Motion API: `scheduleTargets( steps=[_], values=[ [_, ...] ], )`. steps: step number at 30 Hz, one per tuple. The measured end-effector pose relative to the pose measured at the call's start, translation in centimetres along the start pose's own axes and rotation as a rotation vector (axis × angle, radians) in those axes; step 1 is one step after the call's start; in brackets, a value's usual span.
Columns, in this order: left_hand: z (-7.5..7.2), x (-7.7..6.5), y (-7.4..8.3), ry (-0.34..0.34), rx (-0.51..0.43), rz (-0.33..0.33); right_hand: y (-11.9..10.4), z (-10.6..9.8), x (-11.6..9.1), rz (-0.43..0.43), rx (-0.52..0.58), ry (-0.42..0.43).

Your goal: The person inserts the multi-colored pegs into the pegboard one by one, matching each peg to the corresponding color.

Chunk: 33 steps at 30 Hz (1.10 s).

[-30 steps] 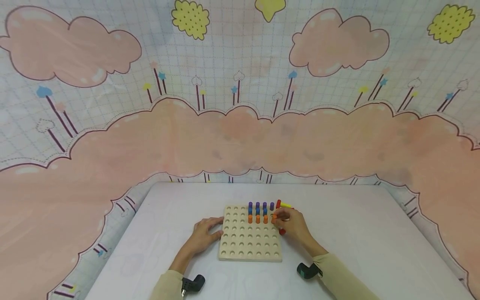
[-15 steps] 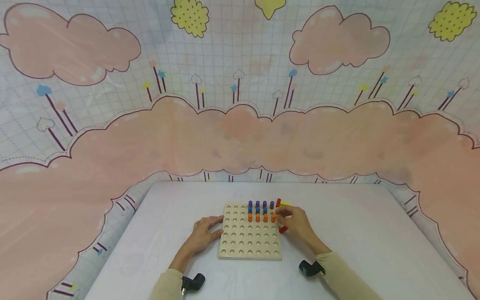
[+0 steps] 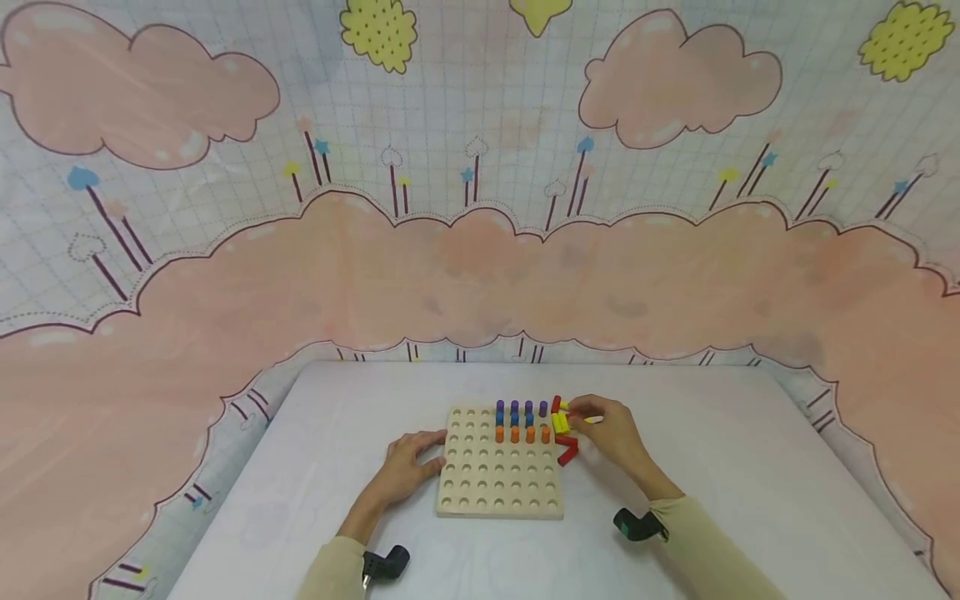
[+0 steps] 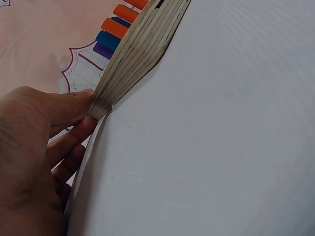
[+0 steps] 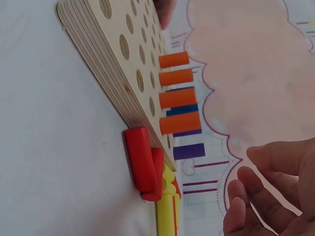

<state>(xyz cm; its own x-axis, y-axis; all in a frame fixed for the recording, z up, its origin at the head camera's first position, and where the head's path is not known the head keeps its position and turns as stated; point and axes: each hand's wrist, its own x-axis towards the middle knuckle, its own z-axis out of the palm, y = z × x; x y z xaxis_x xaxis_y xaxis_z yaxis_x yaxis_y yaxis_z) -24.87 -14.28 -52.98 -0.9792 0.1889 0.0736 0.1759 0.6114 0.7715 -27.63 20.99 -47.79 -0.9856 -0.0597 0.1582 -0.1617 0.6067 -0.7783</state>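
Observation:
A pale wooden peg board (image 3: 498,489) with rows of round holes lies on the table. Standing in its far right part are several orange pegs (image 3: 515,434), three blue pegs (image 3: 514,420) and several purple pegs (image 3: 514,407). At the board's left edge rests my left hand (image 3: 408,465), thumb and fingertips against the side. My right hand (image 3: 613,432) hovers over the loose pegs right of the board; in the right wrist view its fingers (image 5: 261,189) are apart and hold nothing. Loose yellow pegs (image 3: 561,423) and red pegs (image 5: 139,160) lie beside the board's right edge.
The white table (image 3: 315,417) reaches back to a patterned cloth backdrop (image 3: 480,275) with pink clouds. Black wrist cameras (image 3: 388,564) are strapped near both sleeves.
My right hand has let go of the rightmost orange peg, which stands in the board, and has moved right and away from me over the loose pegs. The left hand stays put.

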Motion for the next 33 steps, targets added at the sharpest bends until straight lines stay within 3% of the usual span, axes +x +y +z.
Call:
scheduleTargets(
  steps=[17,33],
  values=[
    [0.0,-0.2,-0.2,0.006,-0.003,0.016,1.5,-1.8,1.5,0.045,-0.041,-0.017],
    [0.0,-0.3,-0.3,0.001,0.011,0.012,4.2,-1.5,2.4,0.129,-0.081,-0.047]
  ],
)
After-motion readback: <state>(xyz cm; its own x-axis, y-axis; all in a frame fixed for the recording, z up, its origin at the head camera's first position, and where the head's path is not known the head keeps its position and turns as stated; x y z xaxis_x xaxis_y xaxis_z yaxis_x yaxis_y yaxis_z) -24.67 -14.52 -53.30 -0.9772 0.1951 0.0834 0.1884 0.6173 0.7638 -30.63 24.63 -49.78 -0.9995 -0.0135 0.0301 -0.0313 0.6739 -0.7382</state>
